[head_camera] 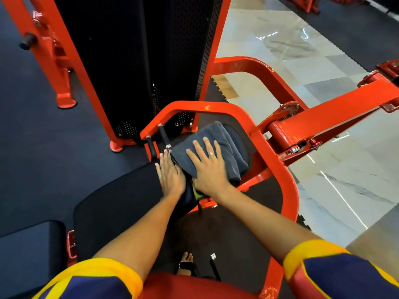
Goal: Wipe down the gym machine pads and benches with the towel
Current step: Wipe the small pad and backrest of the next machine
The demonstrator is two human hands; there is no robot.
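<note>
Over the black pad, my right grip presses flat on the rumpled gray towel, left grip flat beside.

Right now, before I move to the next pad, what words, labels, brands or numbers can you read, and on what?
No text is readable.
Weight stack: small marks on the plates, too small to read.
Red arm: faint lettering by the pivot, blurred.
Yellow-green tag by the right hand: mostly hidden, nothing legible.
</note>
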